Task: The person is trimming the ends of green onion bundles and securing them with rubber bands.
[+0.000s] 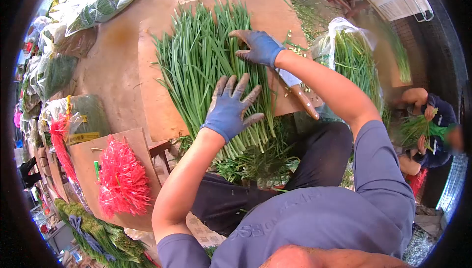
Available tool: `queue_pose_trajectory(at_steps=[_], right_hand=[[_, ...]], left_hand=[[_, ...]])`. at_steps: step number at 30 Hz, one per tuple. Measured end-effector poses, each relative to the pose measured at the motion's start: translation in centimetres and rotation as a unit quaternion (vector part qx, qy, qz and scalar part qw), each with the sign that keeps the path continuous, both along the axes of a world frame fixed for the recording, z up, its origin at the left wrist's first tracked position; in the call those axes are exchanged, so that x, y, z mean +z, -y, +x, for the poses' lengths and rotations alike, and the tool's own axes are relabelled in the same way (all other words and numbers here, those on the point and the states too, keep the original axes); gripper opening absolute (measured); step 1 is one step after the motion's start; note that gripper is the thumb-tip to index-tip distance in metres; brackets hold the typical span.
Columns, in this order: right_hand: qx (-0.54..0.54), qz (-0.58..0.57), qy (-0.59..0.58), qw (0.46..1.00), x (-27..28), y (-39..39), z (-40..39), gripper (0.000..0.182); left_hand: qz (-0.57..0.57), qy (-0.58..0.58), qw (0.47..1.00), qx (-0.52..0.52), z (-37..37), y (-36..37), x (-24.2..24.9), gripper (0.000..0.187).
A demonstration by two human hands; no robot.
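Pressing hands: both gloved, fingers spread, gripping nothing
Left hand: flat on the chive stalks' near end
Right hand: flat on the stalks farther up
Chive stalks: heaped on a brown board
Knife: on the board, under the right forearm
Red ties: bundled, left

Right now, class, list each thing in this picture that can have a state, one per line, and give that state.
Left hand: gloved, open, flat on the chives.
Right hand: gloved, open, pressing on the chives.
Chives: loose, spread on the wooden board.
Knife: lying on the board, not held.
Red ties: bunched on a second board.
Plastic bag of greens: open at the top.
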State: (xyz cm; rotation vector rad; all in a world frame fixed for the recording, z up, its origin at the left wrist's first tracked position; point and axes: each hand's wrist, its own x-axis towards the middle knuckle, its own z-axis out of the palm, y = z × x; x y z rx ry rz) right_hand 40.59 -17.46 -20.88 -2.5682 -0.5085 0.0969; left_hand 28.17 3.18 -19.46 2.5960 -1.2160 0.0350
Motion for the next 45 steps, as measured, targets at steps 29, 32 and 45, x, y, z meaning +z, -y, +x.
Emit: queue_pose_trajectory(at_steps=[29, 32, 45], right_hand=[[0.090, -0.116, 0.260, 0.955, 4.4, 0.7, -0.9, 0.018], [0.073, -0.030, 0.294, 0.953, 5.0, 1.7, -2.9, 0.019], [-0.014, -0.069, -0.131, 0.989, 8.0, 4.4, -7.6, 0.031]], left_hand=[[-0.033, 0.029, 0.999, 0.009, -0.2, -0.7, -0.2, 0.060], [-0.066, 0.060, 0.996, 0.005, -0.4, -0.6, 0.1, 0.048], [-0.037, 0.090, 0.995, 0.017, -1.2, -0.9, 0.3, 0.039]])
